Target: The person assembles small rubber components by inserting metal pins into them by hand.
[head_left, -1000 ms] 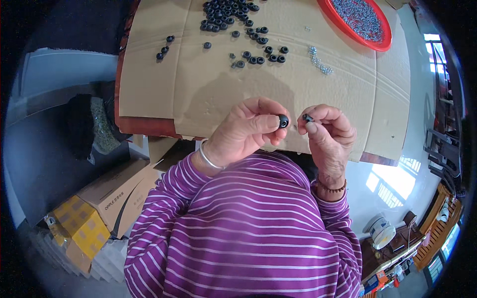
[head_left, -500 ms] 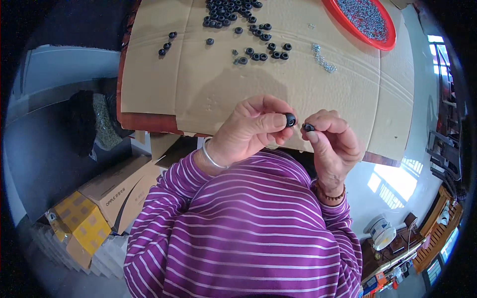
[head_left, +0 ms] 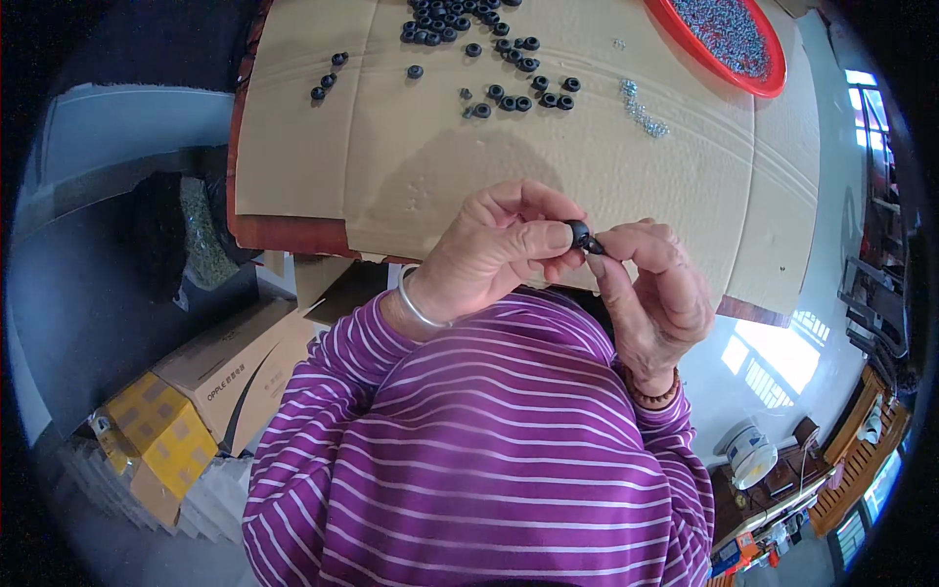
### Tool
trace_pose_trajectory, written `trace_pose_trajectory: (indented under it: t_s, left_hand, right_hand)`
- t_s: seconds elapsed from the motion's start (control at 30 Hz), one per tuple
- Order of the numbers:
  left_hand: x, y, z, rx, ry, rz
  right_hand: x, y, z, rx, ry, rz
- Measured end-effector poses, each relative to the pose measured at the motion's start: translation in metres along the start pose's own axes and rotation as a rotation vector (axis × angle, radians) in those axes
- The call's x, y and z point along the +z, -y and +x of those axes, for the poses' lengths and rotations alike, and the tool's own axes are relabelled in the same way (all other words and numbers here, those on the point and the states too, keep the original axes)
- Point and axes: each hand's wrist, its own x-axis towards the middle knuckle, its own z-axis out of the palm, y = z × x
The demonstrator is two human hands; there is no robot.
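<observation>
Between the thumb and fingers of my left hand point(head_left: 504, 240) is a black ring-like wheel point(head_left: 577, 233) with a hole in its middle. The thumb and forefinger of my right hand point(head_left: 657, 284) pinch a small dark part point(head_left: 596, 248), mostly covered by the fingertips. This part is against the wheel's right side; how far it goes in is hidden. Both hands are above the near edge of a cardboard sheet point(head_left: 293, 166). Many like black wheels point(head_left: 472, 50) lie loose on the sheet further off.
A red bowl point(head_left: 778, 84) full of small shiny metal pieces stands far right. A short trail of such pieces point(head_left: 643, 112) lies left of it. Cartons point(head_left: 249, 377) stand on the floor at left. A white bucket point(head_left: 751, 458) is at lower right.
My right hand has moved left, bringing the small dark part from a gap away up against the black wheel. The left hand has hardly moved. The view has shifted slightly.
</observation>
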Motion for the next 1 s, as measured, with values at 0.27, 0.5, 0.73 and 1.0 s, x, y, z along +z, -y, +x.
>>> trace_pose_trajectory:
  t_s: [0.27, 0.5, 0.73, 1.0]
  left_hand:
    - [-0.003, 0.004, 0.002, 0.008, -0.025, -0.004]
    - [-0.004, 0.003, 0.001, 0.029, 0.01, -0.007]
    - [-0.003, 0.003, -0.002, 0.12, -0.006, 0.151]
    - [-0.003, 0.006, -0.002, 0.174, 0.021, 0.179]
  right_hand:
    - [0.001, 0.003, 0.001, 0.03, 0.019, -0.097]
    - [-0.002, 0.0, -0.001, 0.082, 0.043, -0.012]
    - [-0.002, -0.003, -0.006, 0.227, 0.02, 0.171]
    - [0.003, 0.005, -0.009, 0.208, -0.006, 0.203]
